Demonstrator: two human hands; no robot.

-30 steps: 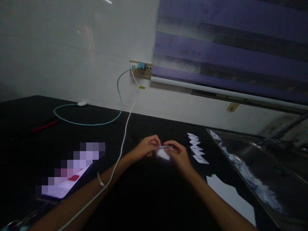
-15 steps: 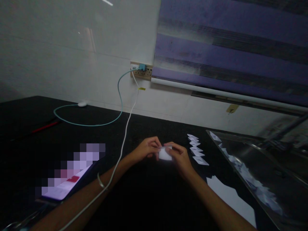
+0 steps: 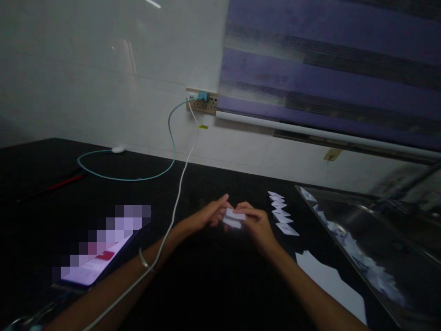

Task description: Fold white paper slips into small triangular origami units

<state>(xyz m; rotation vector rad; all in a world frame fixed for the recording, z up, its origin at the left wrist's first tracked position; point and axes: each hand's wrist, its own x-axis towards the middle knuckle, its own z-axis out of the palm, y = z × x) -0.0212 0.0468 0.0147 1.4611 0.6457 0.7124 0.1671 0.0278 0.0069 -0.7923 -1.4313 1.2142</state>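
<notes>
Presently: paper slip (image 3: 234,218), small, white, folded. Likely light, limp, easily creased; hold by edges. Right hand (image 3: 257,224) pinches it; left hand (image 3: 209,215) half-open, touching its end.

Between the left arm (image 3: 120,285) and right arm (image 3: 310,294) the black counter (image 3: 213,289) shows open room. A white cable (image 3: 179,193) runs close by the left hand (image 3: 208,215). A row of small paper pieces (image 3: 280,214) lies near the right hand (image 3: 257,224), and the steel sink (image 3: 361,220) stands past them
</notes>
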